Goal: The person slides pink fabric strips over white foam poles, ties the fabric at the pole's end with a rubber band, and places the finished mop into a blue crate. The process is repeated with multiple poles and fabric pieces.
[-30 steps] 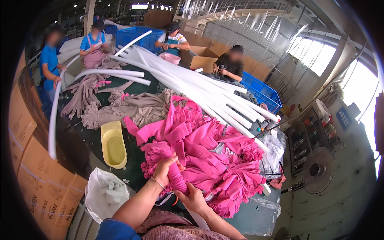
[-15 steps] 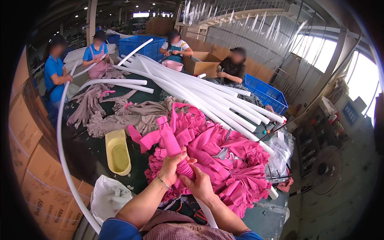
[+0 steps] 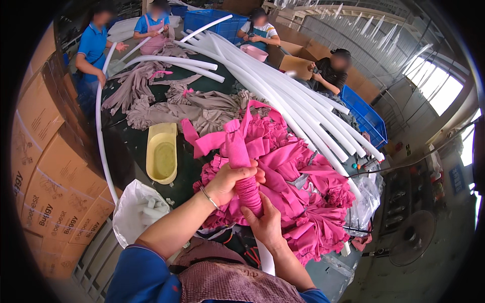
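Note:
My left hand point(image 3: 230, 184) is wrapped round a pink fabric sleeve point(image 3: 235, 146), whose smooth upper end stands up above my fingers. Below that hand the fabric bunches into tight folds, and my right hand point(image 3: 265, 219) grips these near their lower end. A white foam tube point(image 3: 266, 260) comes out under my right hand and runs down toward my apron; whether it reaches up inside the sleeve is hidden. Right beside my hands lies a large heap of pink fabric sleeves point(image 3: 313, 202).
Several long white foam tubes point(image 3: 298, 108) lie across the table beyond the heap. Grey fabric sleeves point(image 3: 172, 113), a yellow tub point(image 3: 151, 151) and a white bag point(image 3: 129, 214) of short pieces lie leftward. Cartons point(image 3: 60, 202) are stacked at left. Several people work around the table.
My view has tilted, so the table appears higher and further right. My hands are a little further apart, with more bunched pink fabric showing between them. The leftmost person's one hand has come off the tube.

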A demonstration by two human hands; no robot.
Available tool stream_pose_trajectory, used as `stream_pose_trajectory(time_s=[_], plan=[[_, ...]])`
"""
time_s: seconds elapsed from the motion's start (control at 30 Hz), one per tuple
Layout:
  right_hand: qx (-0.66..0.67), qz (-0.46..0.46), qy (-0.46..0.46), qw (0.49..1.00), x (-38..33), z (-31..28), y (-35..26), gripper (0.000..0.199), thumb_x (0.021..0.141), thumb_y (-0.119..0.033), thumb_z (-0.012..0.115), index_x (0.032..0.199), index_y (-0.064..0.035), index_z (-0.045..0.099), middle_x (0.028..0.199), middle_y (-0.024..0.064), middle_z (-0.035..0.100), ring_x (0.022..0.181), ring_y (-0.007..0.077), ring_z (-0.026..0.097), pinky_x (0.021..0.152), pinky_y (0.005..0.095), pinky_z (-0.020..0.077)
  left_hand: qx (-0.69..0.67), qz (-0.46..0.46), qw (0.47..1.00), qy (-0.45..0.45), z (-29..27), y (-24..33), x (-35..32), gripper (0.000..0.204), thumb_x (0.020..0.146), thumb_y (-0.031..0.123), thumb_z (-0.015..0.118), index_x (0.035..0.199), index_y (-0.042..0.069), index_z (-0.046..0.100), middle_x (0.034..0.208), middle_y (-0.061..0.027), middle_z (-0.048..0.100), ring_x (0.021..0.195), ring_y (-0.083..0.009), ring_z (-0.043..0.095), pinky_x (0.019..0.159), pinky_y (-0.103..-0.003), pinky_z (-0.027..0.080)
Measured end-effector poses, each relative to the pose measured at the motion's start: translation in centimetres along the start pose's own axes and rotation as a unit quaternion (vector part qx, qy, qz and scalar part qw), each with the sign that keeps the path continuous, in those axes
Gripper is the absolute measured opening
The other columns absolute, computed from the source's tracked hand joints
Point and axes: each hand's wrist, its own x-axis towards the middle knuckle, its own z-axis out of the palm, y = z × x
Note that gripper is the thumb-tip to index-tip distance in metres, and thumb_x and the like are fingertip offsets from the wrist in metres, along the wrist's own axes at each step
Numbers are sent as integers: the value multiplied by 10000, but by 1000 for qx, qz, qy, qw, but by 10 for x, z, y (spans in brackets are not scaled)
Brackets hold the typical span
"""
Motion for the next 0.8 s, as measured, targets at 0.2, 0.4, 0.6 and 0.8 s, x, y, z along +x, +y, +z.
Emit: stream_pose_trajectory(time_s=[0.2, 0.4, 0.6, 0.8], plan=[[78, 70, -118, 987, 19, -8, -17, 474, 810, -201, 762, 1156, 43, 549, 868, 134, 672, 740, 183, 651, 676, 323, 524, -32, 87, 995, 42, 2, 35, 24, 255, 854, 83, 634, 1081, 68, 519, 802, -32, 547, 721, -171, 554, 723, -365, 500], [177, 224, -248, 926, -12, 2, 5, 370, 801, -120, 733, 1120, 6, 594, 820, 45, 647, 664, 101, 596, 601, 264, 490, -10, 84, 986, 143, -38, 63, 35, 154, 829, 83, 590, 746, 131, 469, 624, 26, 436, 530, -106, 418, 490, -279, 352], [329, 180, -202, 905, -3, 0, 5, 487, 803, -157, 757, 1210, 5, 546, 834, 55, 645, 794, 133, 637, 706, 277, 528, 16, 70, 984, 161, -1, 34, 28, 105, 821, 58, 591, 836, 119, 507, 631, 18, 413, 531, -128, 422, 498, -288, 357], [199, 169, -313, 913, -52, -9, 19, 485, 807, -176, 752, 1200, -1, 529, 879, 65, 637, 680, 117, 624, 592, 266, 533, 13, 21, 994, 106, -49, 73, 48, 269, 829, 127, 535, 624, 159, 364, 565, 28, 326, 495, -122, 358, 472, -295, 301]])
